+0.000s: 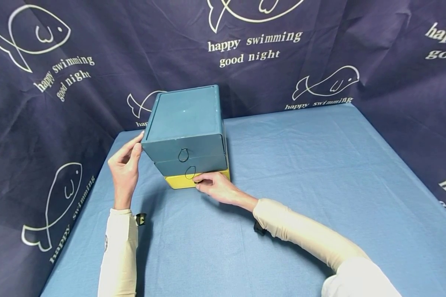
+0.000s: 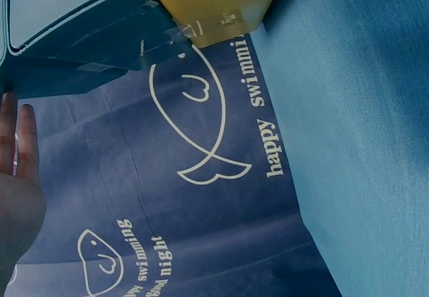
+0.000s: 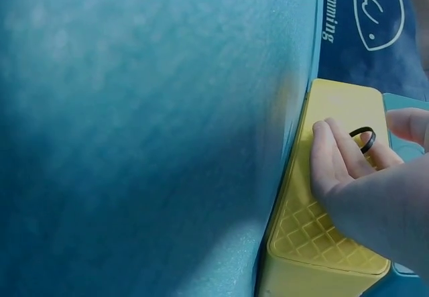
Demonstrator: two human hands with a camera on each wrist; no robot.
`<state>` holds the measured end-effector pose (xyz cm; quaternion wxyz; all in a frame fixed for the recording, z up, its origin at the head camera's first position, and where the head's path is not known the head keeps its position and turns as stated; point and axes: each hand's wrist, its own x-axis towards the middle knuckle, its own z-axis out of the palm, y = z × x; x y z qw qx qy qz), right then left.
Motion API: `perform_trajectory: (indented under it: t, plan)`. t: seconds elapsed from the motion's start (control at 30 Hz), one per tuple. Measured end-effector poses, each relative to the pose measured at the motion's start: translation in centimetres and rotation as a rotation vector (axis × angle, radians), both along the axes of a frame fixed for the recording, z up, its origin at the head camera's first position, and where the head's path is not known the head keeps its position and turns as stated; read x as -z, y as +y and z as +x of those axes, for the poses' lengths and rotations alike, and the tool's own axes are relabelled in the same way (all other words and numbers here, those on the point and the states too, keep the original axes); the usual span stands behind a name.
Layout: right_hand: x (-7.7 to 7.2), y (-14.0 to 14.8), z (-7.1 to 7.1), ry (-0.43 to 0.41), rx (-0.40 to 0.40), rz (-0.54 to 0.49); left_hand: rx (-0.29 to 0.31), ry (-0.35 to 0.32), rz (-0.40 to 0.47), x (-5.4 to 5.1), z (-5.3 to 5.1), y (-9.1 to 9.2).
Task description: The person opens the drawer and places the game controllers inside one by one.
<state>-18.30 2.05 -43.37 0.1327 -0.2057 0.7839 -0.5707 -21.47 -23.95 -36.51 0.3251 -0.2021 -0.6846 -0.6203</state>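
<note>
A stack of drawer boxes stands at the back left: two blue drawer units (image 1: 183, 144) on top of a yellow drawer (image 1: 178, 182). Each front carries a dark loop pull. My right hand (image 1: 216, 187) is at the yellow front, its fingers holding the black loop (image 3: 366, 140); in the right wrist view a finger lies at the ring, over the yellow front (image 3: 328, 233). My left hand (image 1: 125, 165) touches the left front edge of the top blue box with its fingertips. In the left wrist view, extended fingers (image 2: 27, 139) reach the blue box's side (image 2: 87, 49). The drawers look closed.
A blue cloth (image 1: 304, 165) covers the table. Dark blue curtains (image 1: 264, 82) printed with white fish and lettering hang behind and along both sides, close to the stack's back. Clear tape (image 2: 224, 21) crosses the side of the yellow box.
</note>
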Motion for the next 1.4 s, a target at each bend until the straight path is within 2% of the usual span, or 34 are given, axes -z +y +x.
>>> perform_trajectory:
  t: [0.47, 0.6, 0.77, 0.87, 1.0, 1.1, 1.4]
  plan:
    - [-0.1, 1.8, 1.0, -0.029, -0.002, -0.094, -0.006, -0.016, -0.017, -0.2, 0.0, 0.0]
    - [-0.2, 3.3, 1.7, -0.035, -0.029, -0.109, -0.004, -0.012, -0.022, -0.2, 0.0, -0.1]
    - [-0.5, 5.7, 2.6, 0.004, -0.068, -0.086, -0.013, -0.003, -0.033, -0.3, 0.1, -0.1]
    - [-0.6, 7.4, 3.0, 0.028, -0.065, -0.069, -0.017, 0.0, -0.044, -0.3, 0.1, -0.1]
    - [-0.6, 9.8, 3.0, 0.081, -0.026, -0.049, 0.001, -0.008, -0.023, -0.2, 0.0, -0.1]
    - [-0.4, 11.6, 2.6, 0.135, 0.032, -0.038, 0.007, -0.009, -0.013, -0.3, 0.0, -0.1]
    - [-0.2, 16.8, 1.5, 0.27, 0.301, 0.105, 0.002, -0.011, -0.032, 0.1, 0.1, -0.3]
